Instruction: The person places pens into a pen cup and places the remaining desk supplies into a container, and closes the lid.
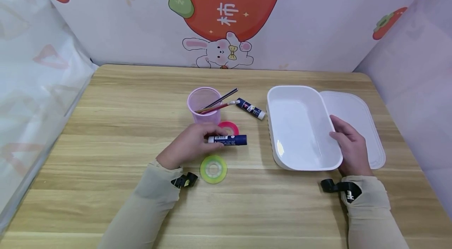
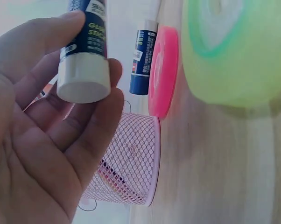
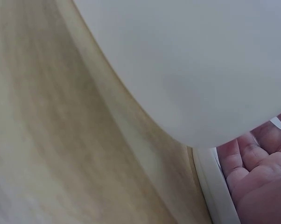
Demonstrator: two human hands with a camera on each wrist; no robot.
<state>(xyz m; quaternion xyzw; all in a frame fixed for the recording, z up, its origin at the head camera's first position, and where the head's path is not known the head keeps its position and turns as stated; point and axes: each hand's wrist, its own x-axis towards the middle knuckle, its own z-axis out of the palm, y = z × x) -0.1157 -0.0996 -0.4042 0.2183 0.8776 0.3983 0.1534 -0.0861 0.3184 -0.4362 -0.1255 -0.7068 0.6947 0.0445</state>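
glue stick held at left, white bin (image 1: 300, 127) held at right; work looks early, by judgement.
done: flat white lid (image 1: 357, 113) is off, lying right of the bin; thin sticks (image 1: 218, 108) stand in the pink cup (image 1: 203, 119), far side. remaining: left hand (image 1: 192, 143) pinches the glue stick (image 1: 234, 140) between thumb and fingers, left of the bin, not set down; a second glue stick (image 1: 250, 108) lies between cup and bin, pink tape (image 1: 233, 124) and yellow-green tape (image 1: 213, 159) nearer, all outside the bin. right hand (image 1: 351, 151) grips the bin's right side; hands well apart. left wrist view alone gives legible lettering and the cup's mesh; head view alone shows the bin's inside; right wrist view adds its outer wall.
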